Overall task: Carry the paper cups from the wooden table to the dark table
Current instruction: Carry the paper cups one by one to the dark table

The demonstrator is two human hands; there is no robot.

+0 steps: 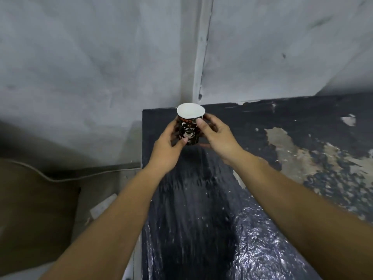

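I have the paper coffee cup (189, 128) between both of my hands, over the far left corner of the dark surface (201, 199), close to where its back edge meets the grey wall (90, 67). My left hand (167, 150) wraps the lower left side with the thumb pressed near the base, and my right hand (220, 136) closes on the right side with the thumb laid across the printed front just under the rim, so each grip is closed on the cup itself. I cannot tell whether its bottom is touching the surface or hanging just above it, as my fingers hide the base. The white top looks flat, and I cannot say if that is a lid or the pale inside. A cup like this I judge to be light and thin-walled, easy to dent if squeezed in the middle, so I would keep the pressure mild and take it near the rolled rim and the base, where the wall is stiffest. The printed coating may be a little slick. The surface here is dark and glossy with flaked patches toward its right edge, so a flat, unpeeled spot near this corner seems the safest place for it to stand.
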